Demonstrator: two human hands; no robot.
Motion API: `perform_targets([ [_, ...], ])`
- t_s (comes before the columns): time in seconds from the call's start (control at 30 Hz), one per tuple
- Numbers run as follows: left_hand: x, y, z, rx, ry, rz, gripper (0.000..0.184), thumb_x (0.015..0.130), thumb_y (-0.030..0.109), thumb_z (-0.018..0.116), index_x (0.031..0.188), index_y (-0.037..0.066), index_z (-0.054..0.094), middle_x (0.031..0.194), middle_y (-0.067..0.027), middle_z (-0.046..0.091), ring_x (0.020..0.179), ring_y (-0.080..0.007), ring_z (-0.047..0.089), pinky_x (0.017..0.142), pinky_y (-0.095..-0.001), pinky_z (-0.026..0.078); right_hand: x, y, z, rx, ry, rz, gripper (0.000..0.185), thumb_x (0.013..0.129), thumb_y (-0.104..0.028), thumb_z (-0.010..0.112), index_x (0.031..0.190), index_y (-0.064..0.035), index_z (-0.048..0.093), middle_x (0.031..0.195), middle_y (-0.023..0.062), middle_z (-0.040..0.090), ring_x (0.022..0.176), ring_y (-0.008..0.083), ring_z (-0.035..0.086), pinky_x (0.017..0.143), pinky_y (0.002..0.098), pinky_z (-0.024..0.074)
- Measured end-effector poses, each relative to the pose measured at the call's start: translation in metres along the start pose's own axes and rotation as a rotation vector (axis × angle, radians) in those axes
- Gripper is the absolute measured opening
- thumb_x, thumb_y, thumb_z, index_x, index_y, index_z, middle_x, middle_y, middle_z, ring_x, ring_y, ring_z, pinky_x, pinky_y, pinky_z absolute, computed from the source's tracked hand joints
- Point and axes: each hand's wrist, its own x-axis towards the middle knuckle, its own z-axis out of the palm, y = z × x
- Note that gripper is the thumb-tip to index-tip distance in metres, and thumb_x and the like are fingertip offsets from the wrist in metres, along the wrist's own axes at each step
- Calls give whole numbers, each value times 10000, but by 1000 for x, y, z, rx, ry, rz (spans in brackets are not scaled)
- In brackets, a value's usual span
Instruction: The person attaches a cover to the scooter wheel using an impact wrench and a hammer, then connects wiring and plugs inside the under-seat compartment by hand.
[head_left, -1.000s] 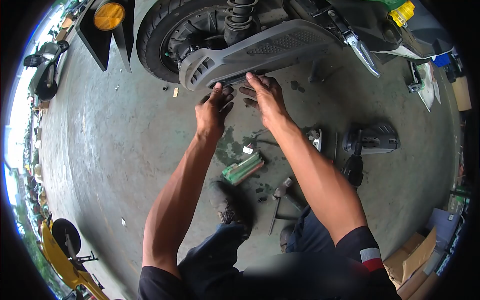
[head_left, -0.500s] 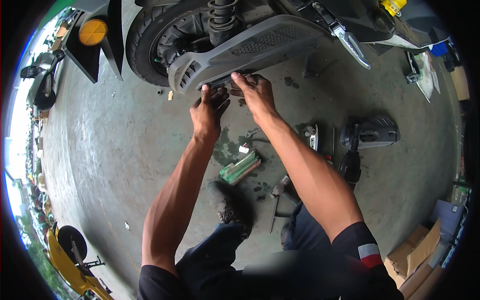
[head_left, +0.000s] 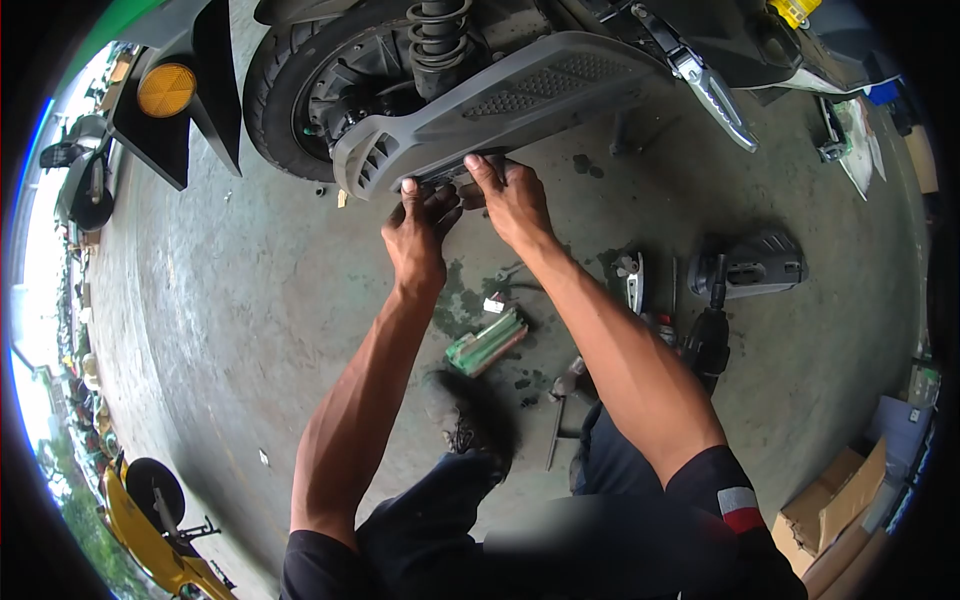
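A grey plastic side cover [head_left: 500,105] with a dimpled panel and vents sits beside the rear wheel [head_left: 290,120] of a scooter. My left hand [head_left: 418,240] is at its lower edge, the thumb against the outer face and the fingers curled underneath. Just to the right, my right hand [head_left: 512,205] grips the same edge in a similar way, thumb on top. The fingertips of both hands are partly hidden below the cover. Above it stands a coil-spring shock absorber [head_left: 438,45], and to the right hangs a silver footpeg [head_left: 715,100].
On the floor lie a green wrapped package [head_left: 487,342], a hammer [head_left: 568,378], a T-shaped tool [head_left: 553,435], a black power tool [head_left: 706,340] and a dark plastic cover [head_left: 760,265]. Cardboard boxes [head_left: 835,500] stand at lower right; a yellow vehicle [head_left: 150,525] is at lower left.
The view has shifted slightly, so the floor items appear a little lower and to the right. Both hands stay on the cover's lower edge with little visible movement.
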Motion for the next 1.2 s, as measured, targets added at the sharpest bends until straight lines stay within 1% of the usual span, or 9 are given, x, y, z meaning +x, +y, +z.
perform_targets([
  [0.13,-1,5,-5,101,-68,2,597,976,436,571,1172,-123,501,1039,-240,672,886,-289,688,810,-376,578,5,4,-9,-186,27,-83,487,952,-500,561,989,-33,696,838,185,704,781,313,693,710,425,517],
  [0.23,-4,5,4,90,-90,-50,598,967,435,587,1154,-126,503,1048,-255,667,910,-303,689,820,-384,576,10,14,-22,-318,-54,-123,606,942,-602,517,1016,-22,677,809,108,714,791,151,685,697,349,519],
  [0.33,0,-2,5,41,-102,-33,618,953,420,617,1203,-135,507,1061,-256,666,941,-310,689,820,-389,573,7,36,-31,411,244,112,697,960,-661,401,1108,-14,615,868,68,701,790,170,664,688,312,472],
  [0.43,-1,2,2,84,-129,-14,584,954,412,619,1197,-115,555,1053,-237,675,933,-301,691,812,-380,572,33,58,-49,755,785,334,544,1006,-559,304,1203,-130,573,1251,57,617,1132,181,582,871,389,454],
  [0.63,0,9,12,100,-64,-10,483,968,374,611,1143,-77,608,1032,-175,679,915,-252,682,787,-369,567,90,-10,42,1147,869,-125,569,1022,-464,258,1346,-76,519,1375,111,531,1265,273,512,1093,492,397],
  [0.7,-7,6,4,129,-18,-14,474,972,366,607,1137,-78,608,1034,-169,675,920,-242,677,780,-368,568,83,-2,43,1481,560,-231,516,1045,-417,275,1421,-81,383,1415,128,477,1197,311,563,987,461,525],
  [0.83,-3,7,-2,160,-106,-63,491,975,382,597,1201,-53,573,1078,-150,669,970,-249,654,836,-387,548,77,2,32,1446,515,-22,622,1020,-490,199,1433,-78,415,1458,131,439,1252,325,515,1076,527,419],
  [1.1,7,20,-4,106,-166,-104,570,956,427,609,1251,-55,534,1115,-194,662,994,-285,663,840,-416,551,104,15,10,1365,348,-254,584,1001,-447,294,1349,-37,522,1367,148,541,1227,314,552,1038,518,454],
  [1.2,2,16,-9,109,-189,-107,580,955,442,605,1253,-51,535,1138,-197,652,1013,-280,657,849,-412,543,98,20,27,1309,656,-112,572,1004,-435,261,1340,-60,532,1358,107,556,1230,275,550,1038,493,455],
])
